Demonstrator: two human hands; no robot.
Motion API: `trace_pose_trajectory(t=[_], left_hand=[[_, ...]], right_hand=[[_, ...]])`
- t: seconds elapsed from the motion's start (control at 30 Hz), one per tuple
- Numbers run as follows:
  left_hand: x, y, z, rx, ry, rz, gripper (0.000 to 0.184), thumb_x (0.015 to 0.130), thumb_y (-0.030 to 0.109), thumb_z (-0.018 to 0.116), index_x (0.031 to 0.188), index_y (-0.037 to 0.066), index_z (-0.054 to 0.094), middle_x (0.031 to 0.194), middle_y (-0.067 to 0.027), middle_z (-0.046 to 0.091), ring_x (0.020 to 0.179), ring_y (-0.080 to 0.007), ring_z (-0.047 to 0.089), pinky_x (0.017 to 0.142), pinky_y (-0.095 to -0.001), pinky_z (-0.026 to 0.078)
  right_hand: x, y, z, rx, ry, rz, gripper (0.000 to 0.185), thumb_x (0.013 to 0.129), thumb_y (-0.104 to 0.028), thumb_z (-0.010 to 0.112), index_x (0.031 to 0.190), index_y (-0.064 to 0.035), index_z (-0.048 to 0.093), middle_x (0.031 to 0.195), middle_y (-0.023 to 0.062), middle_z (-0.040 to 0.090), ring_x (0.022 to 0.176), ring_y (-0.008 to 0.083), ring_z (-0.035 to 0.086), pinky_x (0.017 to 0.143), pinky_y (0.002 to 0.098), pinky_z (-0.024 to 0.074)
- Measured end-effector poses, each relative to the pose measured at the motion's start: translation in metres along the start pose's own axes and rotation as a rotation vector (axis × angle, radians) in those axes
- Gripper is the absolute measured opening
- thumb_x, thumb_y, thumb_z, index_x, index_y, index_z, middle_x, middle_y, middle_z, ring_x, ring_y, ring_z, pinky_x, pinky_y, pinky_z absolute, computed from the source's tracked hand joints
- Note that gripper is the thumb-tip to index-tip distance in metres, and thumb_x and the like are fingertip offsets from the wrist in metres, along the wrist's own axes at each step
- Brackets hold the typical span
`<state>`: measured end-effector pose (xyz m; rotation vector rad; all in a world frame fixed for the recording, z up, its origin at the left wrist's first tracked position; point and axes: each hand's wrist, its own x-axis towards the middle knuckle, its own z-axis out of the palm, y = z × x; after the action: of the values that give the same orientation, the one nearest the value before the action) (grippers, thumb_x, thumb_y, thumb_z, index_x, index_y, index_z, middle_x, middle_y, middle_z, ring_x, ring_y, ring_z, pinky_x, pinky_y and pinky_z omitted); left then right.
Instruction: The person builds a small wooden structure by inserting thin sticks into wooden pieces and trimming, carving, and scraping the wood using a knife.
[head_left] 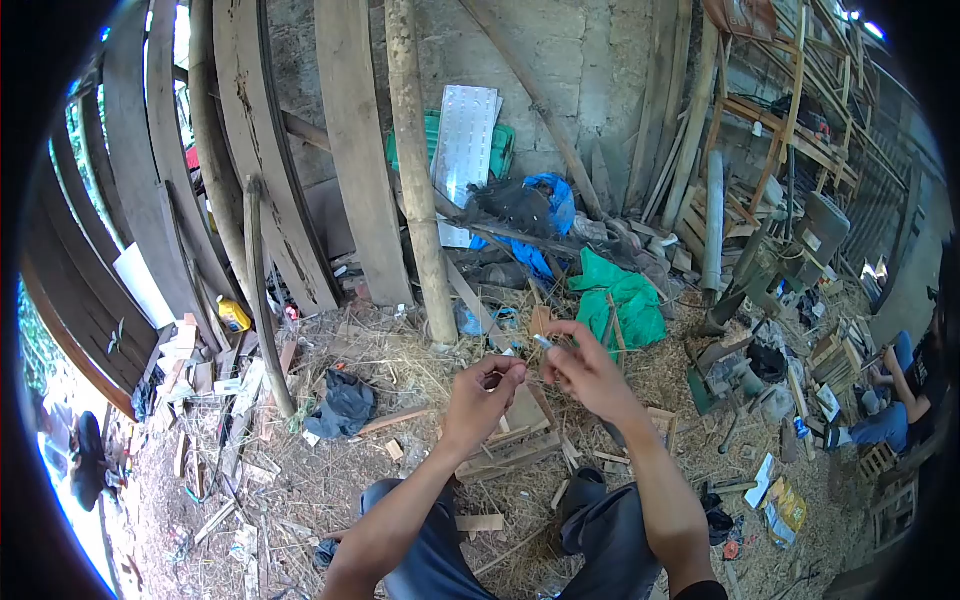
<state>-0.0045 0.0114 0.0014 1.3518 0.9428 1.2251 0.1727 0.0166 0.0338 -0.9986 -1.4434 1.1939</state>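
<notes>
My left hand is raised over my lap, its thumb and fingers pinched together. A tiny pale tip shows at its fingertips, too small to name. Just to the right, my right hand is curled, with a small white stick between its fingers. The two hands are close but apart. Below them, wooden boards lie between my knees on the littered ground.
A wooden post stands ahead, with leaning planks to its left. A green sheet, a black plastic bag and a yellow bottle lie around. Another person sits at far right.
</notes>
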Motion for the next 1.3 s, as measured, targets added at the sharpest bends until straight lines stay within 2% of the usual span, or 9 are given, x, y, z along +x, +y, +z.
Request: trace_pose_trajectory(t=[0.1, 0.17, 0.4, 0.47, 0.7, 0.8, 0.9, 1.13, 1.3], left_hand=[[-0.002, -0.002, 0.000, -0.039, -0.008, -0.009, 0.019, 0.092, 0.013, 0.059, 0.100, -0.004, 0.060, 0.068, 0.0018, 0.052, 0.051, -0.0027, 0.039, 0.045, -0.0188, 0.030], [-0.002, -0.004, -0.002, -0.087, -0.023, -0.024, 0.019, 0.092, 0.014, 0.059, 0.100, -0.004, 0.061, 0.070, 0.0016, 0.053, 0.052, -0.0025, 0.039, 0.044, -0.0186, 0.029], [-0.005, 0.004, -0.006, -0.214, -0.114, -0.201, 0.020, 0.091, 0.020, 0.062, 0.097, 0.001, 0.063, 0.074, 0.0023, 0.053, 0.055, -0.0022, 0.039, 0.045, -0.0176, 0.028], [-0.005, 0.005, -0.006, -0.217, -0.116, -0.200, 0.020, 0.091, 0.020, 0.063, 0.097, 0.002, 0.063, 0.074, 0.0025, 0.053, 0.055, -0.0021, 0.039, 0.046, -0.0172, 0.028], [-0.007, 0.006, -0.008, -0.226, -0.114, -0.214, 0.020, 0.091, 0.019, 0.063, 0.097, 0.000, 0.063, 0.074, 0.0021, 0.054, 0.055, -0.0022, 0.040, 0.046, -0.0175, 0.029], [-0.002, 0.006, -0.010, -0.257, -0.064, -0.229, 0.021, 0.091, 0.018, 0.062, 0.098, -0.002, 0.063, 0.074, 0.0014, 0.055, 0.054, -0.0024, 0.040, 0.047, -0.0183, 0.030], [-0.003, 0.005, -0.006, -0.249, -0.091, -0.211, 0.020, 0.091, 0.017, 0.062, 0.098, -0.002, 0.063, 0.074, 0.0010, 0.055, 0.054, -0.0023, 0.039, 0.047, -0.0182, 0.030], [-0.004, 0.005, -0.001, -0.180, -0.102, -0.186, 0.021, 0.091, 0.017, 0.063, 0.098, -0.002, 0.062, 0.074, 0.0006, 0.055, 0.055, -0.0024, 0.039, 0.047, -0.0182, 0.029], [0.000, 0.005, 0.000, -0.188, -0.102, -0.203, 0.021, 0.090, 0.017, 0.063, 0.099, -0.002, 0.062, 0.074, 0.0008, 0.056, 0.055, -0.0022, 0.040, 0.046, -0.0185, 0.029]], right_hand=[[0.000, 0.007, 0.005, 0.008, -0.073, 0.006, 0.018, 0.097, -0.016, 0.049, 0.111, -0.0054, 0.053, 0.072, 0.0031, 0.059, 0.049, 0.0031, 0.037, 0.042, 0.0196, 0.0274], [0.004, 0.005, 0.002, 0.086, -0.156, 0.121, 0.012, 0.096, -0.014, 0.051, 0.103, -0.0040, 0.052, 0.073, 0.0047, 0.061, 0.047, 0.0036, 0.037, 0.042, 0.0198, 0.0273], [0.003, 0.004, -0.003, 0.109, -0.215, 0.137, 0.012, 0.095, -0.015, 0.053, 0.097, -0.0031, 0.054, 0.075, 0.0061, 0.063, 0.046, 0.0039, 0.038, 0.041, 0.0198, 0.0276], [0.004, 0.001, -0.006, 0.061, -0.165, 0.185, 0.011, 0.093, -0.012, 0.056, 0.096, -0.0020, 0.057, 0.075, 0.0049, 0.063, 0.049, 0.0044, 0.042, 0.045, 0.0202, 0.0329], [0.013, 0.002, -0.048, 0.250, 0.141, 0.084, 0.015, 0.092, -0.016, 0.058, 0.100, -0.0027, 0.057, 0.074, 0.0042, 0.062, 0.049, 0.0043, 0.040, 0.042, 0.0199, 0.0286], [0.000, -0.016, -0.023, 0.181, -0.022, 0.188, 0.021, 0.093, -0.014, 0.056, 0.111, -0.0025, 0.054, 0.074, 0.0073, 0.062, 0.049, 0.0043, 0.040, 0.042, 0.0201, 0.0283], [0.000, -0.004, -0.002, 0.137, -0.202, 0.200, 0.022, 0.093, -0.012, 0.056, 0.112, -0.0019, 0.054, 0.075, 0.0082, 0.063, 0.050, 0.0045, 0.041, 0.043, 0.0200, 0.0308], [0.006, 0.000, -0.012, 0.118, -0.181, 0.253, 0.012, 0.092, -0.009, 0.057, 0.097, 0.0011, 0.059, 0.076, 0.0056, 0.063, 0.051, 0.0037, 0.041, 0.045, 0.0190, 0.0323], [0.006, -0.002, -0.015, 0.113, -0.153, 0.231, 0.010, 0.091, -0.008, 0.057, 0.094, 0.0009, 0.060, 0.077, 0.0047, 0.063, 0.051, 0.0032, 0.042, 0.044, 0.0184, 0.0317]])
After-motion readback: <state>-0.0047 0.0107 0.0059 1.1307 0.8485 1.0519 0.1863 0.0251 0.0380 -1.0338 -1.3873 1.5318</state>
